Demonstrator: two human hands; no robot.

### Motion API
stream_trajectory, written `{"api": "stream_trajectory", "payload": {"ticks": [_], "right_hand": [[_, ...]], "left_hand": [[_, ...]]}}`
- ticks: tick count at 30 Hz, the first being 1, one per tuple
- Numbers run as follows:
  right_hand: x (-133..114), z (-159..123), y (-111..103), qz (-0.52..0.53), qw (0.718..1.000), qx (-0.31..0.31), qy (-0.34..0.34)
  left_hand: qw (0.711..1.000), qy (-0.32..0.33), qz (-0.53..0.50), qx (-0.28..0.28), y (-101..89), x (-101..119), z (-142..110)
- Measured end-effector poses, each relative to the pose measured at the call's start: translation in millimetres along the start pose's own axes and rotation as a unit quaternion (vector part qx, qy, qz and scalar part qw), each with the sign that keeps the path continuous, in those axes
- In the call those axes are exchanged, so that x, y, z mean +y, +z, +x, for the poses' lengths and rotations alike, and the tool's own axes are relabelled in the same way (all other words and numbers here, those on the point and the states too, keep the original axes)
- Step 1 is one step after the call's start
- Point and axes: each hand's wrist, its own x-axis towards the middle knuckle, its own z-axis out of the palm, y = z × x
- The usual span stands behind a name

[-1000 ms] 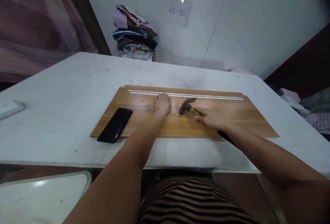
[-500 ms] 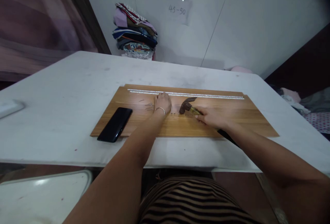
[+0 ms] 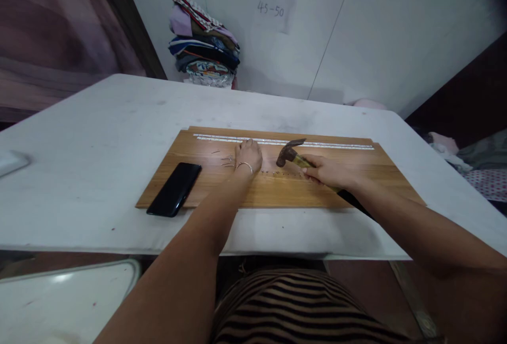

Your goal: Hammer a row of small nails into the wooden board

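Observation:
My left hand (image 3: 249,155), with a thin bracelet at the wrist, rests on the wooden board (image 3: 348,175). Its fingers are curled down, and whatever they may hold is hidden beneath. Loose nails (image 3: 227,161) lie just left of it. In my right hand (image 3: 320,170) is a claw hammer (image 3: 291,152), gripped by its yellow and black handle. The rusty head is raised a little over the board, claw pointing away. Below the head, a row of small nails (image 3: 276,173) runs across the wood, starting beside my left hand.
A black phone (image 3: 174,189) lies on the board's left front corner. Two white marked strips (image 3: 336,146) run along its far edge. The board is on a white table (image 3: 79,175). Folded clothes (image 3: 206,43) are stacked behind, against the wall.
The hammer head has lifted from near the nail row to slightly above it. My left hand stays in place on the board. The whole view has shifted slightly.

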Motion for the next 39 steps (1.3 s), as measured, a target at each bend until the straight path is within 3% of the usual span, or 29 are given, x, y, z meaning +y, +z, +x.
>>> {"api": "stream_trajectory", "payload": {"ticks": [12, 22, 39], "right_hand": [[-5, 5, -13, 0.0, 1.0, -0.005, -0.001], [7, 4, 7, -0.017, 1.0, 0.001, 0.02], [3, -3, 14, -0.044, 0.999, 0.006, 0.011]], "left_hand": [[1.0, 0.009, 0.01, -0.003, 4.8, -2, 2], [1.0, -0.006, 0.001, -0.008, -6.4, 4, -3], [1.0, -0.004, -0.01, -0.009, -5.5, 3, -3]]}}
